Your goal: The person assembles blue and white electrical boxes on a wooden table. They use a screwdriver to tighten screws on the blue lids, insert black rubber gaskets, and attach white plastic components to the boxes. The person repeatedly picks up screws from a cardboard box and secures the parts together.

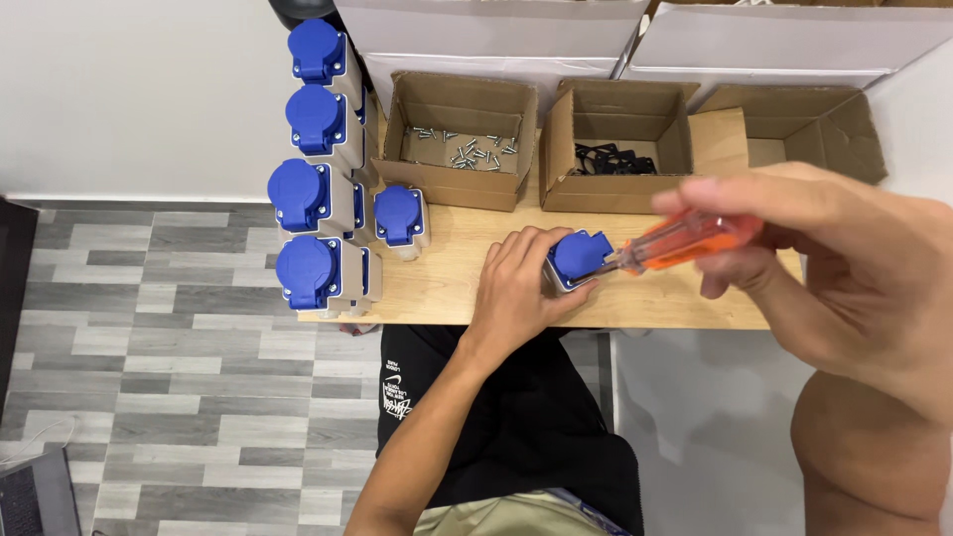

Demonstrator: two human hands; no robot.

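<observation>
We are reaching our left hand [518, 283] forward from lower centre, forearm bare and running up at a slant, wrist bent a little, palm down, fingers curling rightward around what it is gripping. Our right hand [844, 268] is sitting much closer to the camera, large and a bit blurred, coming in from the right edge with the wrist low right. Its fingers are pinching closed, thumb under, fingertips pointing left toward the left hand. The hands are near each other, not touching.
</observation>
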